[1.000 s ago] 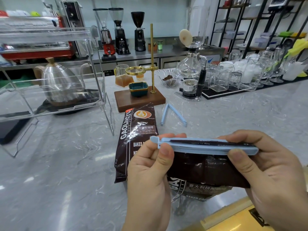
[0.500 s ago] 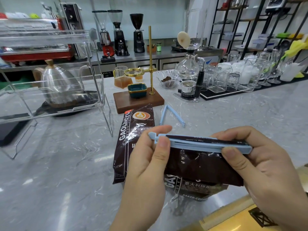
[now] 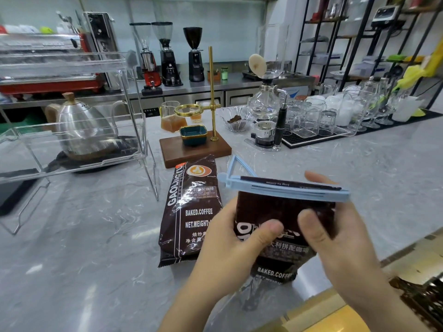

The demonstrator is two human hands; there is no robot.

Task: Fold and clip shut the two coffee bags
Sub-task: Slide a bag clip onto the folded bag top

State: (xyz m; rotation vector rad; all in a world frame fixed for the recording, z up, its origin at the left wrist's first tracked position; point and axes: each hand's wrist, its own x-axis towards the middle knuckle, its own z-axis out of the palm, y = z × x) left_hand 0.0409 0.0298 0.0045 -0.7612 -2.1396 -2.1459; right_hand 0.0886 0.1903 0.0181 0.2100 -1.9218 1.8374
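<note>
I hold a dark brown coffee bag upright over the counter, its folded top closed by a light blue clip. My left hand grips the bag's left side, thumb across the front. My right hand grips the right side, thumb on the front and fingers behind. A second coffee bag of the same kind lies flat on the marble counter to the left, with no clip on it. A second blue clip lies open on the counter just behind the held bag.
A wooden stand with a brass pole and a teal dish stands behind the bags. A clear acrylic rack with a steel kettle is at the left. A siphon brewer and several glasses are at the back right. The counter's front edge runs at lower right.
Both hands have slid down from the ends of the blue clip to the body of the bag. The clipped bag now stands a little higher and nearer the camera.
</note>
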